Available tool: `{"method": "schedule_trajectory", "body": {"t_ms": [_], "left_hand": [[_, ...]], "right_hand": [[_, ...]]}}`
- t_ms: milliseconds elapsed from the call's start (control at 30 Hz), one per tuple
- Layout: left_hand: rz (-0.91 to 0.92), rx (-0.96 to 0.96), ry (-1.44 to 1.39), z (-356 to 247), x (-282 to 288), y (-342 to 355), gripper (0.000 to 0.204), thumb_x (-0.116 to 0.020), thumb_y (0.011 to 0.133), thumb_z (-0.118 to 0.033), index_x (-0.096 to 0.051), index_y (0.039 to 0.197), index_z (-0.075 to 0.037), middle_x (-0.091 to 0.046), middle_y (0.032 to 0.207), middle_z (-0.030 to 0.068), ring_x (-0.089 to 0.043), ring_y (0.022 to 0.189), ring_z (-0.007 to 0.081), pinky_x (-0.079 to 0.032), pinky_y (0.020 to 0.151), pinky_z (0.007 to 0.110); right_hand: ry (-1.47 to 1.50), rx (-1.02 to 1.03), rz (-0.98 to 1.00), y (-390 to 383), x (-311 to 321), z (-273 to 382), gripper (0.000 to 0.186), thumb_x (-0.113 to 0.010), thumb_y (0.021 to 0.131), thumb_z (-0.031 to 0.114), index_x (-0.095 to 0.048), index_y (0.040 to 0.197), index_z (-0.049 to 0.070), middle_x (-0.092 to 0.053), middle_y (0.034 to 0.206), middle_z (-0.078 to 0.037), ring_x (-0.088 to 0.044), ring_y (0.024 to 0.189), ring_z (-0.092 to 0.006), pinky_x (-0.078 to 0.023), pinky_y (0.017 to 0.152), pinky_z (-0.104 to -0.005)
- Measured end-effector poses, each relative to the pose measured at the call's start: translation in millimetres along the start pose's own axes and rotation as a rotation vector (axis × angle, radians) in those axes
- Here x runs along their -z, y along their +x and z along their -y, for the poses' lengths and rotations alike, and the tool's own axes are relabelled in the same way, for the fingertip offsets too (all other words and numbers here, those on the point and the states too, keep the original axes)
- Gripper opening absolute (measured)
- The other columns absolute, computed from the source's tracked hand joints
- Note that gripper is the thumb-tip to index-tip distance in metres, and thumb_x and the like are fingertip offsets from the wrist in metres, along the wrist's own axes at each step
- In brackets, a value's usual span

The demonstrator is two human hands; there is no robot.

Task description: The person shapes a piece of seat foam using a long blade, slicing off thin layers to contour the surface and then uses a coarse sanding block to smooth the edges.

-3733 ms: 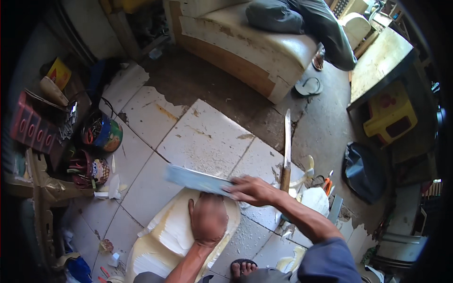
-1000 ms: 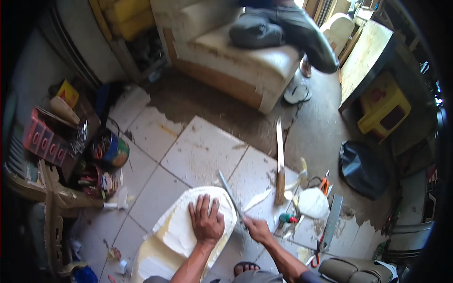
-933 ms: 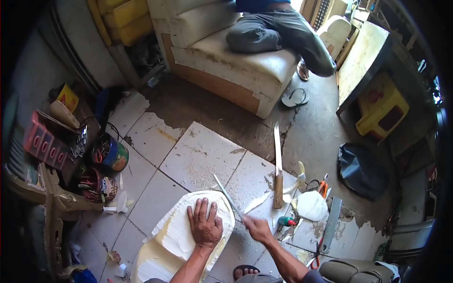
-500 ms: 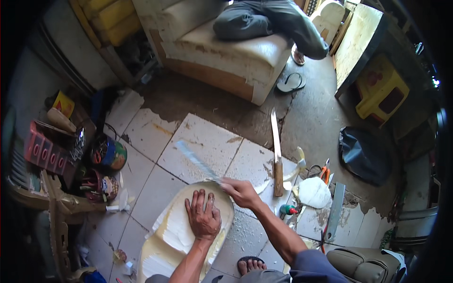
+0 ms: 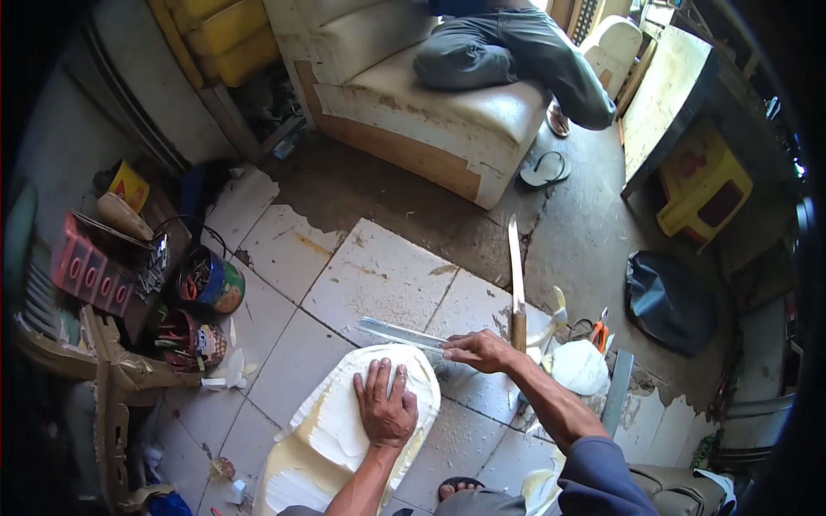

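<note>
A pale cream and white carved foam pad (image 5: pixel 314 434) lies on the tiled floor in front of me. My left hand (image 5: pixel 387 404) rests palm down on it, fingers spread. My right hand (image 5: pixel 482 351) is closed on one end of a long flat grey metal strip (image 5: pixel 397 334), held nearly crosswise just beyond the pad's far end. Foam crumbs lie on the tiles (image 5: pixel 361 275). A long knife with a wooden handle (image 5: pixel 519 327) lies to the right, near orange-handled pliers (image 5: pixel 600 331), a white foam piece (image 5: pixel 575 368) and another flat metal bar (image 5: pixel 618 391).
A person's legs in grey trousers (image 5: pixel 516 64) rest on a worn cream sofa (image 5: pixel 396 116) ahead. Containers of tools (image 5: pixel 211 284) and a pink drawer box (image 5: pixel 90 271) crowd the left. A yellow plastic stool (image 5: pixel 701 189), a board (image 5: pixel 662 112) and a dark cover (image 5: pixel 667 305) are at right.
My right hand has moved up and to the right with the metal strip, which has swung from a steep slant toward horizontal. My left hand stays on the foam pad.
</note>
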State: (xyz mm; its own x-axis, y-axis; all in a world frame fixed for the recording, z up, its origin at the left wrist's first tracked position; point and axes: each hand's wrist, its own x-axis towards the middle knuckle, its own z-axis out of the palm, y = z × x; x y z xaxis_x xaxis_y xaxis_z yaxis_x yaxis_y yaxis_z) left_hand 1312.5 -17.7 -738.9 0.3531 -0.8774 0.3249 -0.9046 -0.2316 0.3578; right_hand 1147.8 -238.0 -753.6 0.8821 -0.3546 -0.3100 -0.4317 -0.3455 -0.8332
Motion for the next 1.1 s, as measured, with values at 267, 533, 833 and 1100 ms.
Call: {"method": "schedule_trajectory", "body": {"t_ms": [267, 533, 833, 1100], "left_hand": [[0.012, -0.014, -0.049, 3.6, -1.2, -2.3, 0.043, -0.062, 0.087, -0.013, -0.070, 0.128, -0.005, -0.058, 0.140, 0.0194, -0.051, 0.138, 0.0375, -0.030, 0.122, 0.063], [0.033, -0.008, -0.102, 10.5, 4.1, -7.2, 0.038, -0.062, 0.088, -0.014, -0.072, 0.123, -0.004, -0.061, 0.137, 0.0182, -0.054, 0.136, 0.0379, -0.032, 0.121, 0.063], [0.076, -0.008, -0.089, 12.8, 2.8, -12.1, 0.039, -0.063, 0.091, -0.019, -0.071, 0.127, -0.007, -0.060, 0.140, 0.0162, -0.052, 0.138, 0.0360, -0.030, 0.121, 0.066], [0.070, -0.002, -0.065, 13.7, 3.3, -7.4, 0.038, -0.060, 0.088, -0.012, -0.071, 0.123, -0.003, -0.061, 0.136, 0.0188, -0.053, 0.137, 0.0392, -0.030, 0.122, 0.066]], "right_hand": [[-0.048, 0.086, 0.064, 4.5, 13.4, -23.9, 0.043, -0.058, 0.104, 0.050, -0.074, 0.131, 0.020, -0.066, 0.138, -0.020, -0.063, 0.129, -0.0390, -0.052, 0.106, -0.0464], [-0.137, 0.258, 0.087, 17.4, 14.9, -6.7, 0.046, -0.058, 0.103, 0.052, -0.070, 0.138, 0.023, -0.063, 0.139, -0.026, -0.063, 0.124, -0.0432, -0.051, 0.108, -0.0500], [-0.095, 0.356, 0.108, 39.6, 11.5, 10.0, 0.048, -0.059, 0.102, 0.052, -0.072, 0.134, 0.018, -0.064, 0.138, -0.026, -0.060, 0.130, -0.0446, -0.050, 0.111, -0.0500], [0.099, 0.255, 0.002, 23.7, -4.6, 14.2, 0.043, -0.064, 0.102, 0.047, -0.075, 0.129, 0.015, -0.065, 0.138, -0.026, -0.063, 0.127, -0.0427, -0.052, 0.106, -0.0487]]}}
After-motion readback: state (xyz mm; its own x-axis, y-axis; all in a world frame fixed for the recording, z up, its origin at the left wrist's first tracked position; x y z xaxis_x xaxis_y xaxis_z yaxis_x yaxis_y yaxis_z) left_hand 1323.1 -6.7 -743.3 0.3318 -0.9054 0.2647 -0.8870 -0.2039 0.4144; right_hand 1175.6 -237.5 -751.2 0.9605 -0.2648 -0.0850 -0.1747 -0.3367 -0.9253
